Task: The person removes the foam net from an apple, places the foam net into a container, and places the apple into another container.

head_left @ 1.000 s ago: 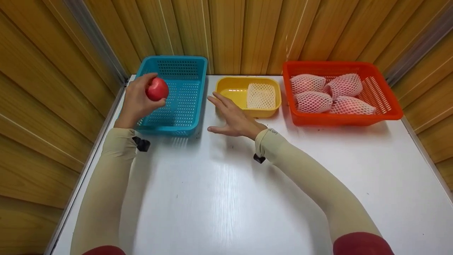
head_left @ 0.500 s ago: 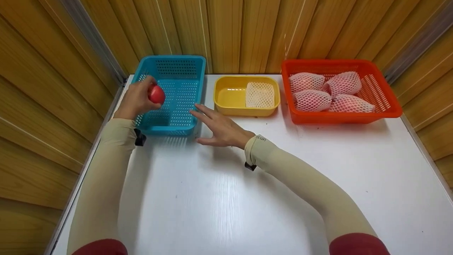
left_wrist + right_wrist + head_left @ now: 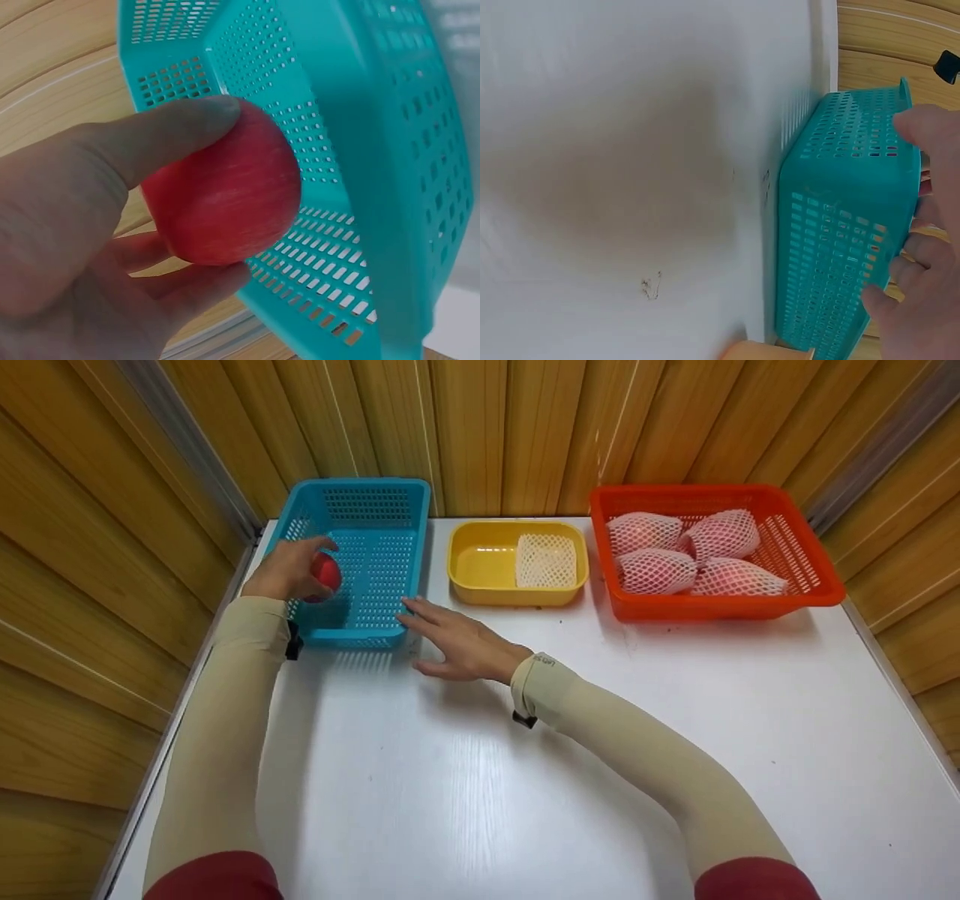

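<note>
A red apple (image 3: 326, 572) is gripped between the thumb and fingers of the left hand (image 3: 285, 570), over the left part of the blue basket (image 3: 420, 540). In the left wrist view the apple (image 3: 225, 191) hangs above the basket's floor, the thumb on one side and fingers on the other. The right hand (image 3: 465, 645) is spread, palm down, its fingertips at the basket's near right corner; whether they touch the rim I cannot tell.
A yellow box (image 3: 480, 592) with a white foam net (image 3: 546, 561) stands right of the blue basket. Farther right, a red basket (image 3: 720, 607) holds several net-wrapped fruits (image 3: 658, 571). Wooden panels (image 3: 465, 435) rise behind the white table (image 3: 480, 780).
The left hand has lowered with the apple into the blue basket's space. The right hand has moved left and nearer the person, from beside the yellow box to the blue basket's corner.
</note>
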